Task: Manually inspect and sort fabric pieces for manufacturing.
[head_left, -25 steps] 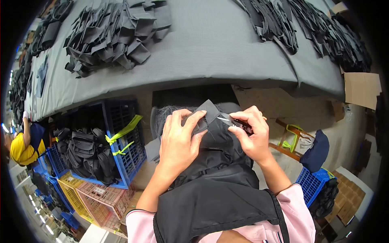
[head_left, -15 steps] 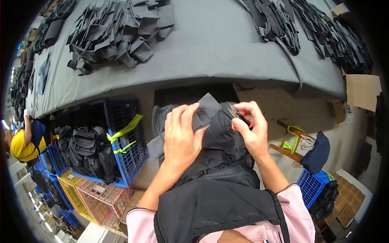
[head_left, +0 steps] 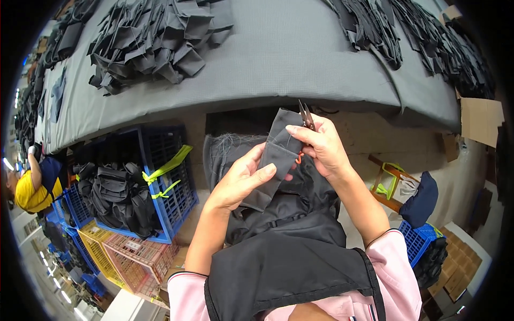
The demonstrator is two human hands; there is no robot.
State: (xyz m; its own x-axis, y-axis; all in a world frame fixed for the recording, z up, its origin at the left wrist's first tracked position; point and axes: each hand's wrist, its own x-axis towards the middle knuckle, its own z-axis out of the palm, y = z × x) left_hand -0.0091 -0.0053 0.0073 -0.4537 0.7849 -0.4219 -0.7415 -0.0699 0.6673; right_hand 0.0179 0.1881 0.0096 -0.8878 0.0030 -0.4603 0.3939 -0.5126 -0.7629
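Over my lap, a dark grey strip of fabric (head_left: 282,140) is held tilted, with stitched seams across it. My left hand (head_left: 239,181) grips its lower part, thumb on top. My right hand (head_left: 327,148) pinches its upper right edge between thumb and finger. That same hand keeps a pair of thread snips (head_left: 307,116) tucked in its fingers, dark blades pointing up and away. A bit of orange-red shows under the right fingers, probably part of the snips' handle. Loose thread ends (head_left: 229,143) lie on dark cloth left of the strip.
Ahead stands a grey-covered table (head_left: 289,64) with a heap of dark fabric pieces (head_left: 155,40) and more bundles (head_left: 369,27) at right. A blue crate (head_left: 167,176) of black bags is at left, a wooden stool (head_left: 386,184) at right. Another person (head_left: 36,187) works far left.
The fabric strip has been raised and turned more upright. My right hand has shifted from holding the snips over the cloth to pinching the strip's edge, blades now pointing up.
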